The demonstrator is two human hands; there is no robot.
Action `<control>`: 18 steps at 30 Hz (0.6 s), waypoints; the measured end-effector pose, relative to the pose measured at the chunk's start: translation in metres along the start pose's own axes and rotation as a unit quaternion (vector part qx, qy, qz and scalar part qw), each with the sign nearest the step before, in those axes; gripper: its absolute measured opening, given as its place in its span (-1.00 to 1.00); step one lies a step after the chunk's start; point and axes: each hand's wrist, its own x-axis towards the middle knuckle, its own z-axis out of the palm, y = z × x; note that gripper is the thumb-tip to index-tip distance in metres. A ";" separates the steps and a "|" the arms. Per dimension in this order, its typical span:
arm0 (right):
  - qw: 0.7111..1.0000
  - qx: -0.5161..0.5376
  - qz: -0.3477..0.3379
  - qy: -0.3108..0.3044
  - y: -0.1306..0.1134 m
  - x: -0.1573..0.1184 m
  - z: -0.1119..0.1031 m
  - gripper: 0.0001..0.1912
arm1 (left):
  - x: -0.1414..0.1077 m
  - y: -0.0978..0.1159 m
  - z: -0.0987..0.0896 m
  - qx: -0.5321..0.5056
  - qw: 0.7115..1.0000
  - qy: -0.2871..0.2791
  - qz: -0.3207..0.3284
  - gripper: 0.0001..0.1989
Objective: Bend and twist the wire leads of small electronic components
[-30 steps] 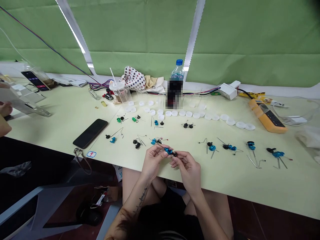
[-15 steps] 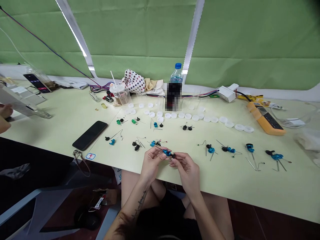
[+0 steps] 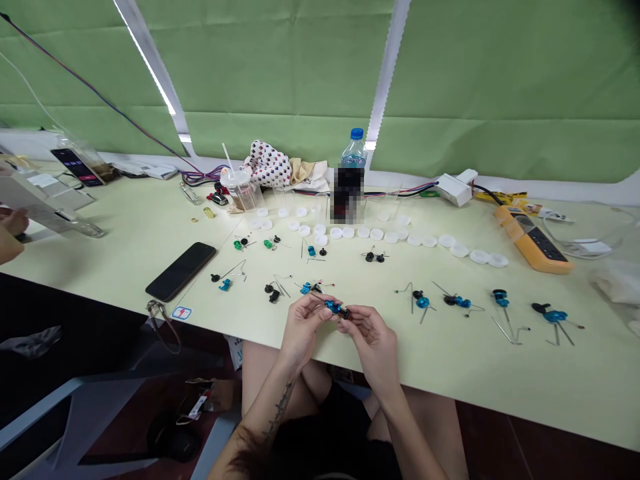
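Over the table's front edge, my left hand (image 3: 304, 330) pinches a small shiny blue part with a black end (image 3: 335, 307) between thumb and fingers. My right hand (image 3: 374, 340) closes its fingertips on the black end of that same piece; its exact shape is partly hidden by the fingers. Just behind the hands lies a similar blue and black part (image 3: 306, 288) with thin metal rods. To the right are several more sets of blue parts (image 3: 423, 302), black knobs and bent rods. Black parts with rods (image 3: 273, 293) lie to the left.
White round caps (image 3: 377, 233) run in rows behind the parts. A black phone (image 3: 181, 272) lies left, an orange power strip (image 3: 534, 240) right. At the back stand a bottle (image 3: 354, 160) and a plastic cup (image 3: 237, 189). Another person's hand (image 3: 11, 230) is at far left.
The held part has tilted slightly, with its black end a little lower. My right hand has shifted very slightly; both hands keep their grip.
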 end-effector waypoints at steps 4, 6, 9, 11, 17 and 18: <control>1.000 -0.009 0.013 -0.011 -0.001 0.000 -0.001 -0.79 | 0.000 0.001 0.001 0.007 1.000 -0.004 -0.004 -0.82; 1.000 -0.026 0.011 -0.011 -0.001 0.001 -0.001 -0.78 | 0.000 0.002 0.001 0.011 1.000 -0.002 -0.005 -0.81; 1.000 -0.028 0.010 0.003 0.000 0.001 0.000 -0.74 | 0.000 0.002 0.001 0.010 1.000 0.002 -0.003 -0.80; 1.000 -0.019 0.006 0.015 0.002 0.001 0.001 -0.68 | 0.000 0.002 0.001 0.008 1.000 0.004 -0.001 -0.81; 1.000 -0.005 0.004 -0.003 0.000 0.000 0.001 -0.79 | -0.001 0.001 0.001 0.009 1.000 -0.006 -0.003 -0.80; 1.000 -0.006 0.007 -0.009 -0.001 0.000 0.000 -0.79 | -0.001 0.001 0.000 0.010 1.000 -0.010 -0.004 -0.80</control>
